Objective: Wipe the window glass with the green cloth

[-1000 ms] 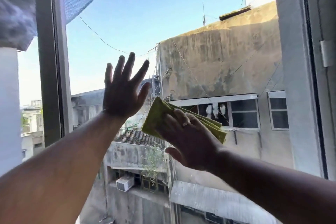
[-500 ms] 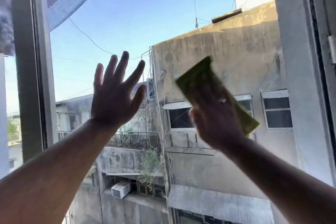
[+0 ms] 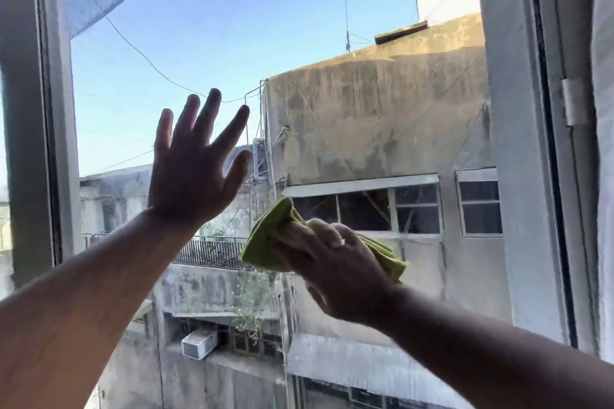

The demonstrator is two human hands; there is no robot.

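The window glass (image 3: pixel 232 26) fills the middle of the view between two grey frame posts. My left hand (image 3: pixel 192 169) rests flat against the pane left of centre, fingers spread, holding nothing. Lower and to the right, my right hand (image 3: pixel 335 262) presses a folded green cloth (image 3: pixel 269 236) against the glass. The cloth sticks out to the left of the fingers, and a corner of it shows at the right of the hand. A ring sits on one finger of that hand.
A grey vertical frame post (image 3: pixel 36 129) bounds the pane on the left. The right frame (image 3: pixel 558 143) carries a small latch plate (image 3: pixel 573 103). Through the glass I see stained concrete buildings, wires and an air-conditioner unit below.
My right hand swept the cloth up and to the right, then came back down and left to the pane's lower middle. The left hand stayed pressed on the glass.
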